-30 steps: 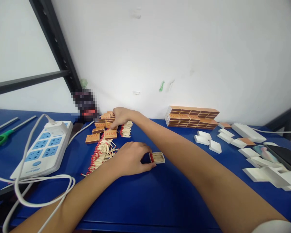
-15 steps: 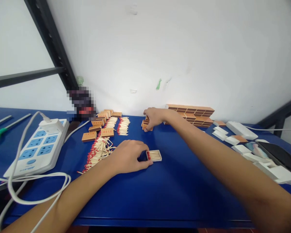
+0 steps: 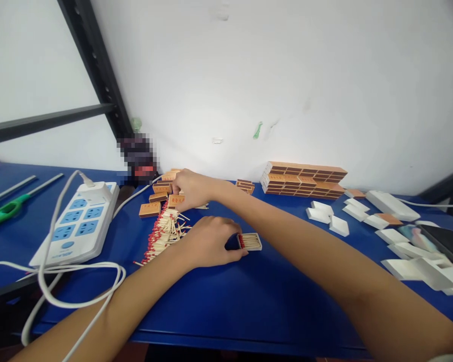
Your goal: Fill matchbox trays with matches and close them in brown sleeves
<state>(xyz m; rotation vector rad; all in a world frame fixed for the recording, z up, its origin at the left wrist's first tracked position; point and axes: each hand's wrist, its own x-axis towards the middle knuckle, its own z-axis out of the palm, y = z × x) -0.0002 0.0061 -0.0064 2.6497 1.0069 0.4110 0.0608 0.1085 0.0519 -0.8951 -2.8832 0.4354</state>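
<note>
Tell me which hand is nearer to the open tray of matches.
Left. The left hand has its thumb and fingertips at the left end of the tray. The right hand is farther off, back and to the left, by the orange matchboxes.

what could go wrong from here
The left hand has thumb and fingers around one end of an open matchbox tray, so a slip might tip the matches out. The right hand is at the matchboxes, close to a heap of loose matches, which it could scatter. The white cable crosses the left forearm in view and might snag it.
</note>
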